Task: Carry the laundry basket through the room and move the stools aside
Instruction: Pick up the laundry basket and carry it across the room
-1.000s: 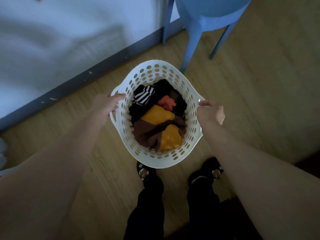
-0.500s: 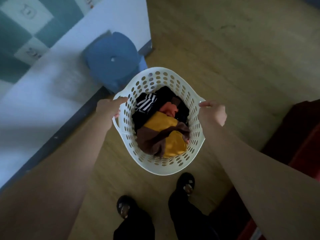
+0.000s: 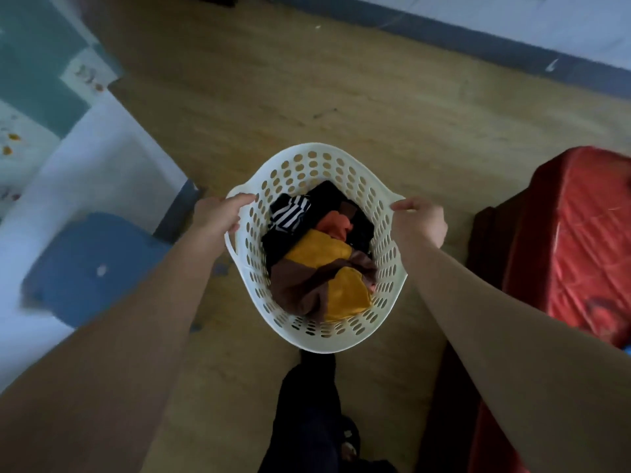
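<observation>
A white perforated laundry basket (image 3: 317, 169) hangs in the air in front of me, above the wooden floor. It holds crumpled clothes (image 3: 321, 264) in black, striped, orange, yellow and brown. My left hand (image 3: 218, 215) grips the basket's left handle. On the opposite handle my right hand (image 3: 421, 220) is closed. A blue stool (image 3: 88, 268) stands low on my left, blurred, beside the wall corner and partly behind my left forearm.
A white wall with a dark skirting ends in a corner (image 3: 184, 199) at my left. A red-covered piece of furniture (image 3: 573, 240) fills the right side. Another skirted wall (image 3: 512, 39) runs across the far right. Wooden floor (image 3: 324, 97) stretches ahead. My legs and slippers show below.
I have turned and walked on with the basket. The blue stool has slid from ahead of the basket to my lower left, and the red furniture has come further into view on the right.
</observation>
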The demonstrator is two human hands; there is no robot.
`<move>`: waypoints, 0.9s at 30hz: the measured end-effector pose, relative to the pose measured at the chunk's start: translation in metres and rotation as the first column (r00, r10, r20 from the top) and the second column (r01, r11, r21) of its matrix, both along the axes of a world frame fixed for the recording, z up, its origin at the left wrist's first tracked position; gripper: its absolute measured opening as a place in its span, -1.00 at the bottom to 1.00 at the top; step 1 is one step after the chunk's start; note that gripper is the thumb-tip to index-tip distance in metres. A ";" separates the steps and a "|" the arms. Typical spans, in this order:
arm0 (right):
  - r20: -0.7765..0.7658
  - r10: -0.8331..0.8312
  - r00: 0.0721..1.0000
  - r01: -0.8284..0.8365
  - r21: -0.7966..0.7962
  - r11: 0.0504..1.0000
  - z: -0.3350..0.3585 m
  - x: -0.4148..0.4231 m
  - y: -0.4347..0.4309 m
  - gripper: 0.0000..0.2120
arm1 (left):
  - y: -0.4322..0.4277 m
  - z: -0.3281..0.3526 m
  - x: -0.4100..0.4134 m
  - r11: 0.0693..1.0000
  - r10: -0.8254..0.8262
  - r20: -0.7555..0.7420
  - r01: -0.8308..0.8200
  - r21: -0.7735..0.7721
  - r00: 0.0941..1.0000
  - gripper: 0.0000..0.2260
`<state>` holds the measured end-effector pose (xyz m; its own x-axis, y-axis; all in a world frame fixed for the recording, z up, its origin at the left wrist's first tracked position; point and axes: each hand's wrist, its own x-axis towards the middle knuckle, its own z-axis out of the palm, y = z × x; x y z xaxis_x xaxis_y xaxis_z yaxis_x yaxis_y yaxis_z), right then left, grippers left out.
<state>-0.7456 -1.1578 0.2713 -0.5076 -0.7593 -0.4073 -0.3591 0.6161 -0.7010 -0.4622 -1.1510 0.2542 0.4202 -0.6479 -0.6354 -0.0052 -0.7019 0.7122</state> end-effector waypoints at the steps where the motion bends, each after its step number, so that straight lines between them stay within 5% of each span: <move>1: 0.007 -0.038 0.999 0.038 0.004 0.999 0.003 -0.008 -0.022 -0.63 | -0.029 0.003 -0.009 1.000 -0.016 -0.011 0.016 0.015 1.000 -0.41; 4: 0.014 -0.137 0.990 0.137 -0.005 0.991 0.008 -0.028 -0.077 -0.62 | -0.108 0.006 -0.030 0.997 -0.069 -0.038 0.071 0.039 0.997 -0.66; 9: 0.033 -0.238 0.971 0.238 0.003 0.971 0.019 -0.060 -0.156 -0.63 | -0.215 0.015 -0.074 0.981 -0.186 -0.095 0.191 0.040 0.978 -0.42; 15: 0.068 -0.343 0.937 0.344 -0.002 0.939 0.034 -0.106 -0.243 -0.65 | -0.333 0.029 -0.128 0.955 -0.292 -0.058 0.294 0.034 0.955 -0.74; 27: 0.117 -0.417 0.902 0.420 -0.005 0.907 0.044 -0.275 -0.418 -0.67 | -0.566 0.049 -0.307 0.924 -0.381 0.025 0.382 -0.031 0.924 -0.68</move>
<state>-1.0202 -1.5756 0.3151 -0.7343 -0.4994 -0.4598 0.0079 0.6711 -0.7414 -0.7696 -1.7167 0.3036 0.1479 -0.7830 -0.6042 -0.2806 -0.6190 0.7335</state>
